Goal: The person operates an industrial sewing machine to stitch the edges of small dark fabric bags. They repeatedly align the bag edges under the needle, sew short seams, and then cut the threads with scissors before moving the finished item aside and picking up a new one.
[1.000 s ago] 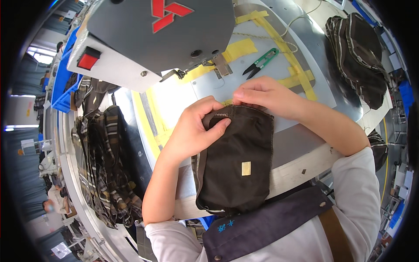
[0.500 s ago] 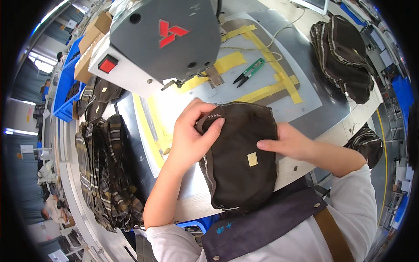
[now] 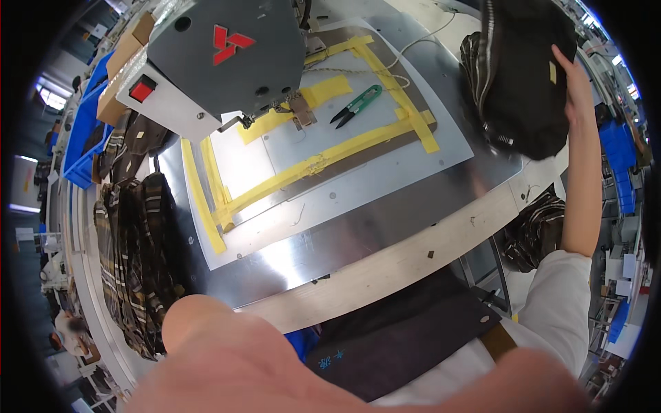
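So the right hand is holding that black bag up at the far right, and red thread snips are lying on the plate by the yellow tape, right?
Nearly: the head view shows the thread snips are green, not red. The right hand does hold the black bag up at the far right.

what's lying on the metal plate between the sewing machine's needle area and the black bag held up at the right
In the head view, green-handled thread snips lie there, beside yellow tape strips on the grey metal plate.
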The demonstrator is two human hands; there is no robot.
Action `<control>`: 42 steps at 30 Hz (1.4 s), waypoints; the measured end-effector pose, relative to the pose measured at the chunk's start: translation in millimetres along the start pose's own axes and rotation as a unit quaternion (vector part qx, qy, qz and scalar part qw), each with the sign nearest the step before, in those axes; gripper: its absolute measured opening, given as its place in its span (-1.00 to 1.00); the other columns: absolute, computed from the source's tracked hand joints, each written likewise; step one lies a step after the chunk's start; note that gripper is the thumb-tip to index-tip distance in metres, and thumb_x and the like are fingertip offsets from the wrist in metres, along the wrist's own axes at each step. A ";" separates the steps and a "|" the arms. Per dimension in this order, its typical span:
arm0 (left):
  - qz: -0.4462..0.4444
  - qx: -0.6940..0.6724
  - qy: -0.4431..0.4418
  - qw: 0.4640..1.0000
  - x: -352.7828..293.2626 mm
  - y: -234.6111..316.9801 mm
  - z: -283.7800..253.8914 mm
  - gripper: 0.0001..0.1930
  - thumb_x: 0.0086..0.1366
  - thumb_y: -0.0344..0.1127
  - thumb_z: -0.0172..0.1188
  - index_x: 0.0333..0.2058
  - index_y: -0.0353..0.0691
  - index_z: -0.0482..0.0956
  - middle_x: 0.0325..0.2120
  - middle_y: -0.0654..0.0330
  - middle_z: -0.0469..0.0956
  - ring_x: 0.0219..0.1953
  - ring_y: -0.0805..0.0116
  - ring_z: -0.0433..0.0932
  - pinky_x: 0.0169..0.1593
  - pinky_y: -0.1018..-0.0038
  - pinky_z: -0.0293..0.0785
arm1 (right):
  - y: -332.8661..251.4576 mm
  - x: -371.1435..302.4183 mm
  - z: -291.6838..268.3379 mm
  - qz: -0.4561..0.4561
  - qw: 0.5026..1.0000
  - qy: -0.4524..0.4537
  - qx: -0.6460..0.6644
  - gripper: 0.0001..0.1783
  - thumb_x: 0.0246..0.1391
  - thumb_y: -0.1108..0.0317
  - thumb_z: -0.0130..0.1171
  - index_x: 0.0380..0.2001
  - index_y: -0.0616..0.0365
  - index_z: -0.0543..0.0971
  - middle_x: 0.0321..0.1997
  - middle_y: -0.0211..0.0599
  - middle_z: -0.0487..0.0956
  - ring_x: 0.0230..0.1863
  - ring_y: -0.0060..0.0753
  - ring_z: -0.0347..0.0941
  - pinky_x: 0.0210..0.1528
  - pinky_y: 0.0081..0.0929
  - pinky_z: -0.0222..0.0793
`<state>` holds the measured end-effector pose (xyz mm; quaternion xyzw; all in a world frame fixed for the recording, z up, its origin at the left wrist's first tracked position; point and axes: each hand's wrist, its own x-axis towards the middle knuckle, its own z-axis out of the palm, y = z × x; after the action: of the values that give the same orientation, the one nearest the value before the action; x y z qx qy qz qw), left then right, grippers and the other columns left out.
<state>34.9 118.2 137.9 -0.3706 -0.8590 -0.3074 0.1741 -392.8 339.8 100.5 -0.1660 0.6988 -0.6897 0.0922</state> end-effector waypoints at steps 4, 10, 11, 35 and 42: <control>-0.001 -0.023 -0.010 1.000 -5.6 12.7 -2.8 -0.70 -0.02 -0.35 0.30 -0.25 -0.17 0.54 -0.22 0.10 0.51 -0.20 0.21 0.46 -0.14 0.33 0.36 | 51.2 108.9 -82.0 -0.036 0.979 -0.009 -0.200 -0.47 0.06 0.11 0.29 -0.03 0.29 0.52 -0.14 -0.22 0.61 -0.18 -0.32 0.57 -0.08 -0.37 0.46; -0.016 -0.044 -0.002 0.999 2.5 21.0 15.3 -0.74 -0.02 -0.35 0.30 -0.29 -0.13 0.54 -0.26 0.15 0.52 -0.26 0.26 0.45 -0.21 0.38 0.35 | 66.4 136.0 -96.1 -0.301 0.730 0.134 -0.599 -0.24 0.08 -0.12 0.18 0.19 0.22 0.40 0.02 0.03 0.54 0.08 -0.10 0.48 0.12 -0.31 0.33; -0.036 -0.041 -0.003 0.998 0.6 26.1 14.3 -0.74 -0.02 -0.35 0.30 -0.30 -0.12 0.54 -0.27 0.15 0.52 -0.27 0.27 0.45 -0.22 0.39 0.35 | 60.4 105.0 -41.9 -0.359 0.747 0.128 -0.544 -0.39 0.14 0.02 0.17 0.17 0.13 0.44 0.03 -0.05 0.55 0.07 -0.14 0.47 0.13 -0.35 0.32; -0.420 0.469 0.371 0.683 -144.1 27.8 -83.5 -0.68 0.36 -0.24 0.09 -0.08 -0.39 0.56 -0.03 0.02 0.54 -0.04 0.26 0.52 0.06 0.43 0.38 | 129.2 -57.2 174.3 -0.420 0.691 -0.205 -0.552 -0.69 0.10 0.41 0.12 -0.05 0.09 0.54 -0.13 -0.34 0.48 -0.11 -0.20 0.45 -0.11 -0.30 0.42; -0.747 0.474 0.069 0.462 -261.5 -2.1 -112.7 -0.58 0.30 -0.08 0.14 0.01 -0.22 0.56 -0.13 0.05 0.60 -0.06 0.04 0.55 -0.01 0.32 0.43 | 129.7 -50.6 155.6 -0.375 0.722 -0.190 -0.549 -0.67 0.12 0.46 0.06 -0.01 0.12 0.49 -0.10 -0.25 0.47 -0.09 -0.11 0.43 -0.07 -0.23 0.38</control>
<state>215.2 -95.5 83.9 0.5738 -0.8071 0.1099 0.0854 -303.8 211.9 -38.4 -0.5640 0.8034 -0.1172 -0.1504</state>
